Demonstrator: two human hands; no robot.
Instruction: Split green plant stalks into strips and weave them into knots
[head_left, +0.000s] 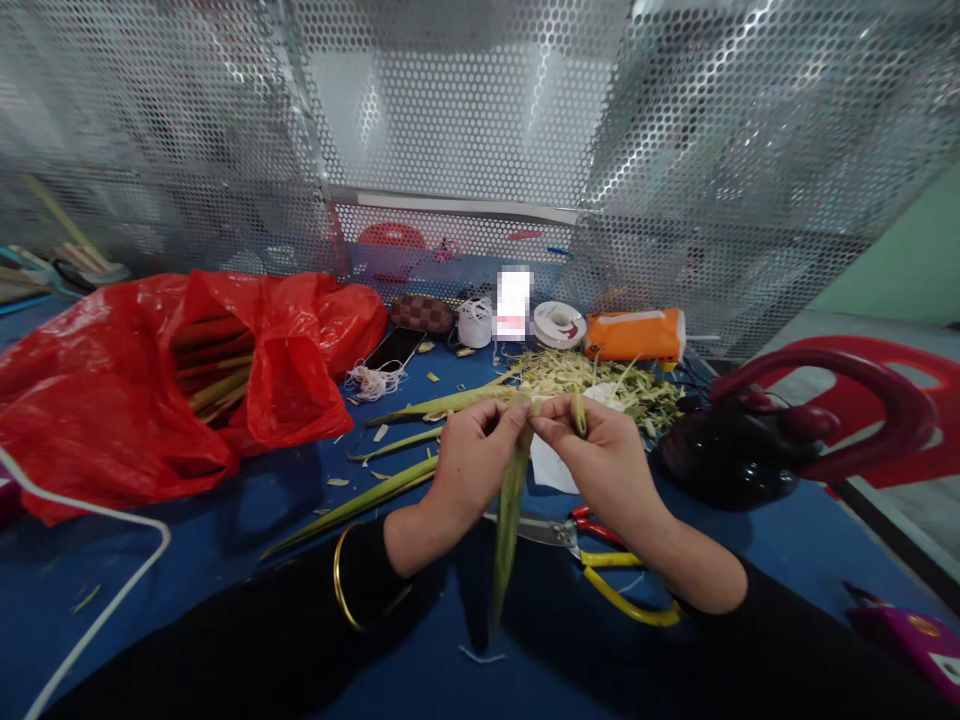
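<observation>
A long green leaf [510,520], pointed at its lower end, hangs down from my fingertips over the blue table. My left hand [472,455] pinches its upper end between thumb and index finger. Right beside it, my right hand [604,450] is closed in a pinch at the same upper end. A small curled piece of leaf [579,413] sticks up between the right fingers. Below the hands lie scissors with yellow handles [630,597] and a tool with red handles [596,524]. More long leaves [367,500] lie to the left of my left hand.
A red plastic bag [292,370] holding stalks stands left. Behind the hands are a pile of shredded leaf bits [570,372], a white spool [559,325], an orange packet [636,335] and a phone [396,350]. A dark pot with a red handle [727,450] stands right.
</observation>
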